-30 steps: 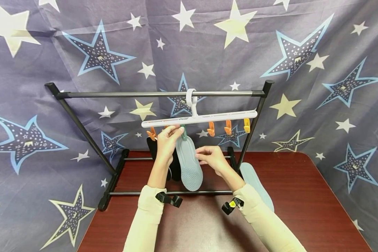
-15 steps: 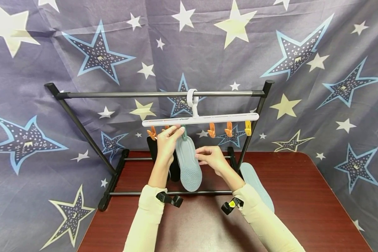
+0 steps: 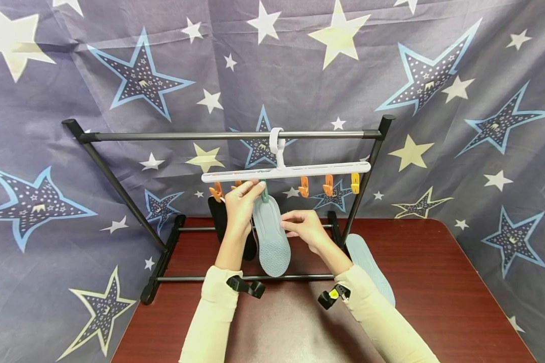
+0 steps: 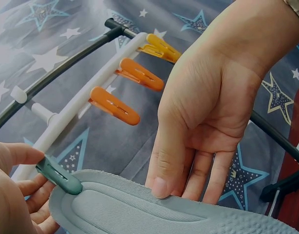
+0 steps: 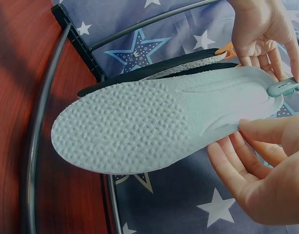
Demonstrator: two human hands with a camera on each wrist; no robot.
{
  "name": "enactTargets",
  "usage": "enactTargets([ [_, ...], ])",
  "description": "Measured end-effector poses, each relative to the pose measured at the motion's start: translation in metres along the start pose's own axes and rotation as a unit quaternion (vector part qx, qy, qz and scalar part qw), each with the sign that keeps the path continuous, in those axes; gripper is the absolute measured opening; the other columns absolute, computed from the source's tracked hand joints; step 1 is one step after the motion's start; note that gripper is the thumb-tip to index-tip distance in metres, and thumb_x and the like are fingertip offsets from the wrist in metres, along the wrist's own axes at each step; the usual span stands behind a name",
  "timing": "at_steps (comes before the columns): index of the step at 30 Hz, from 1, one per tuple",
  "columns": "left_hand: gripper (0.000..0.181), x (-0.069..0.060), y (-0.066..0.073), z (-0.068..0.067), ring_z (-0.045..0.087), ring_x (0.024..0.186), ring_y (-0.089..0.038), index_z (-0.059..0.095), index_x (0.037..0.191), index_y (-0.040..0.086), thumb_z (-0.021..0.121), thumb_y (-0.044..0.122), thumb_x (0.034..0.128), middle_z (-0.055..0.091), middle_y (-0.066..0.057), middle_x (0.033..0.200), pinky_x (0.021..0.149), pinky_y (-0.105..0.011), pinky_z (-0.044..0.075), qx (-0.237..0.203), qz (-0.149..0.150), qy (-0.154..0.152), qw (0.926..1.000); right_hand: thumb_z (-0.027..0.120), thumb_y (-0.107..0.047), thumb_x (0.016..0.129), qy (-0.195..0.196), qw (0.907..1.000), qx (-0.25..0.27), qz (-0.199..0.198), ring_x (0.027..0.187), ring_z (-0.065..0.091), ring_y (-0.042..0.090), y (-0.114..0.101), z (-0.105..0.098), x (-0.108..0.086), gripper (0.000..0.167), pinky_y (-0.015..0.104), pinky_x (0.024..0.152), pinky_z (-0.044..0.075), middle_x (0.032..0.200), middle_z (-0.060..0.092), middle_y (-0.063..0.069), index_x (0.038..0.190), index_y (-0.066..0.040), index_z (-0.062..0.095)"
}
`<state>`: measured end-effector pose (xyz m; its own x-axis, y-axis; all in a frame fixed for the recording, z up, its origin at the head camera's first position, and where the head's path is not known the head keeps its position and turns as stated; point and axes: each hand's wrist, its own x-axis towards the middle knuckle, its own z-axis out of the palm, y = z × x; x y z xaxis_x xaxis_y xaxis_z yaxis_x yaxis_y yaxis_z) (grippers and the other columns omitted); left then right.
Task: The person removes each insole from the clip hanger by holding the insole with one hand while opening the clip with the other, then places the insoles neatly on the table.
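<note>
1. Below the white hanger [image 3: 320,170], a grey insole [image 3: 273,247] hangs with its narrow end in a green clip [image 4: 62,177]; this fastening looks nearly done.
2. The left hand [image 3: 242,201] pinches that clip and the right hand's [image 3: 306,228] fingers grip the insole's long edge, so letting go is not yet done.
3. Farther left, black insoles [image 3: 218,214] hang, apparently finished; another grey insole [image 3: 367,259] lies on the counter [image 3: 440,287], unhung, while two orange clips [image 3: 304,186] and a yellow clip [image 3: 355,183] hold nothing.
4. The left wrist view shows the right thumb before the edge, other fingers behind, unclear from the head.
5. The right wrist view reveals a pale speckled face among the black insoles, hidden in the head view.
</note>
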<state>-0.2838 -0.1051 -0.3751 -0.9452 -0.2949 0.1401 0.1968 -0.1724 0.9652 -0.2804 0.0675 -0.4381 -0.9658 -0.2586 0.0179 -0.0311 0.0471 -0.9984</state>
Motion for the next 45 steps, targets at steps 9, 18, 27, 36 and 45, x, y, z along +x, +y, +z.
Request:
enactTargets([
  [9,0.025,0.0006,-0.0012,0.0007,0.06,0.089,-0.006,0.075,0.105,-0.006,0.079,0.01,0.0866,0.071,0.008,0.088,0.074,-0.016,0.052,-0.004,0.01,0.006,0.9999,0.072,-0.002,0.092,0.003,1.0,-0.002,0.001,0.082,0.072,0.012,0.0,0.0011,0.0009,0.024,0.054,0.089,0.06,0.106,0.075,0.021,0.113,0.01,0.071],
  [18,0.024,0.0011,-0.0025,0.0001,0.064,0.085,-0.004,0.077,0.106,-0.004,0.079,0.011,0.087,0.072,0.01,0.085,0.076,-0.017,0.054,0.006,0.016,0.013,0.9998,0.073,-0.001,0.092,0.0,1.0,0.001,0.009,0.081,0.072,0.013,-0.0025,0.0,0.0013,0.024,0.046,0.083,0.063,0.106,0.074,0.021,0.113,0.011,0.072],
  [27,0.025,0.0011,-0.0036,0.001,0.065,0.081,-0.003,0.076,0.108,-0.006,0.078,0.009,0.0877,0.073,0.006,0.085,0.073,-0.015,0.055,-0.001,0.029,0.023,0.9993,0.074,-0.001,0.091,-0.003,0.9999,0.008,0.009,0.08,0.072,0.013,-0.0032,0.0003,0.0009,0.026,0.042,0.079,0.064,0.103,0.075,0.019,0.113,0.012,0.071],
  [36,0.022,0.0014,-0.005,0.0035,0.065,0.073,-0.002,0.076,0.103,-0.008,0.079,0.006,0.0863,0.073,0.007,0.08,0.066,-0.014,0.054,0.001,0.061,0.035,0.9975,0.073,-0.001,0.091,-0.002,0.9999,0.009,0.011,0.081,0.072,0.012,-0.005,0.001,-0.0004,0.025,0.045,0.081,0.064,0.104,0.075,0.02,0.113,0.012,0.071],
  [45,0.024,0.0017,-0.0049,0.0051,0.065,0.07,-0.001,0.074,0.102,-0.013,0.08,0.003,0.0851,0.074,0.003,0.079,0.065,-0.013,0.054,-0.021,0.077,0.039,0.996,0.074,0.0,0.09,0.001,0.9998,0.009,0.016,0.08,0.072,0.012,-0.0059,0.0015,-0.0015,0.024,0.049,0.083,0.063,0.097,0.076,0.013,0.111,0.011,0.072],
])
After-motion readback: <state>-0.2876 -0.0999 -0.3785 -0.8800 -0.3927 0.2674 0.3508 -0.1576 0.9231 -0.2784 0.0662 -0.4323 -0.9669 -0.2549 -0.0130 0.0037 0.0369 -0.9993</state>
